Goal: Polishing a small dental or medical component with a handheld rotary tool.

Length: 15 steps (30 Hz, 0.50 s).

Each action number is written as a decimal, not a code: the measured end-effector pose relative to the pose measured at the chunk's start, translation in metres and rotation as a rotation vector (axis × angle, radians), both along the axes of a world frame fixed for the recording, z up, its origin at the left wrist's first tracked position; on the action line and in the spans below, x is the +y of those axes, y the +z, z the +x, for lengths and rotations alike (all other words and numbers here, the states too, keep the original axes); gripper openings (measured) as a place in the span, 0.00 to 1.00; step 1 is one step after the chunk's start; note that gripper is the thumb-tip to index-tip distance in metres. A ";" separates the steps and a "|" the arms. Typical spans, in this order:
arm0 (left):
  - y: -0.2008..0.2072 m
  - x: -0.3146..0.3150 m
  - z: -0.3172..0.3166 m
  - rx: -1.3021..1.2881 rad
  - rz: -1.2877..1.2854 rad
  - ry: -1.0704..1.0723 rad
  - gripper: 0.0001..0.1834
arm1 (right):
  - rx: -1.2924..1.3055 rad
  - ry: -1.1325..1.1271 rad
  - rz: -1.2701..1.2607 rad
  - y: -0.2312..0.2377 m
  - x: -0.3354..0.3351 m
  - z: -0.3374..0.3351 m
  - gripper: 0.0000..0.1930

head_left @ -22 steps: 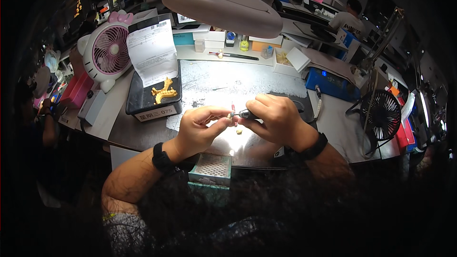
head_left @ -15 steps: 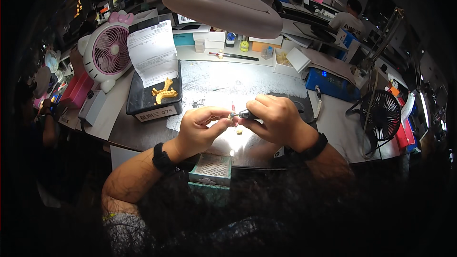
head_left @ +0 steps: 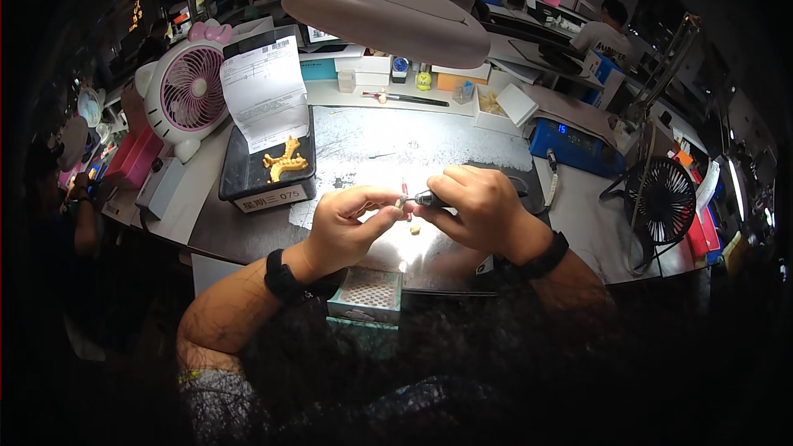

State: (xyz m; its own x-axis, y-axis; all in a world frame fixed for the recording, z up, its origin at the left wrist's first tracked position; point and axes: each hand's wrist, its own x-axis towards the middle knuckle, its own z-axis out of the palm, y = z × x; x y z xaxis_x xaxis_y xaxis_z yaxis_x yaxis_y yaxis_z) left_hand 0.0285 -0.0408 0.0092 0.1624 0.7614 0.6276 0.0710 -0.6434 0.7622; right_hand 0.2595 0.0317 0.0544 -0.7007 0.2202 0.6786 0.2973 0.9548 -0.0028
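Note:
My left hand point(head_left: 351, 223) pinches a small pale piece, perhaps a dental crown point(head_left: 401, 206), between thumb and fingertips; most of it is hidden. My right hand point(head_left: 486, 211) grips a dark rotary handpiece point(head_left: 426, 198), whose thin tip meets the piece. The two hands nearly touch under the lamp's light, just above the bench point(head_left: 256, 235). Below the fingertips lies another small yellowish piece point(head_left: 415, 230). A thin red stick point(head_left: 405, 185) shows behind the fingers.
At left, a black tray point(head_left: 234, 192) holds yellow dental models point(head_left: 287, 161) and a paper sheet point(head_left: 263, 87), beside a pink-white fan point(head_left: 194, 87). A lamp head point(head_left: 384, 12) hangs overhead. Right stand a blue control box point(head_left: 574, 147) and a black fan point(head_left: 661, 202). A perforated box point(head_left: 368, 293) sits in front.
Both hands hold almost the same place, with the handpiece tip still at the pale piece. The reading on the blue control box has changed slightly.

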 end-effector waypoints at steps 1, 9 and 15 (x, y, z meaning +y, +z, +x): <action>0.000 0.000 0.000 0.002 -0.002 0.000 0.10 | 0.003 -0.001 -0.005 0.000 0.000 0.000 0.14; -0.004 0.000 -0.001 -0.050 -0.021 -0.042 0.11 | 0.050 0.032 0.022 -0.003 0.003 -0.001 0.17; -0.002 -0.001 0.000 -0.047 -0.036 -0.038 0.11 | 0.041 0.025 0.022 -0.001 0.002 -0.001 0.17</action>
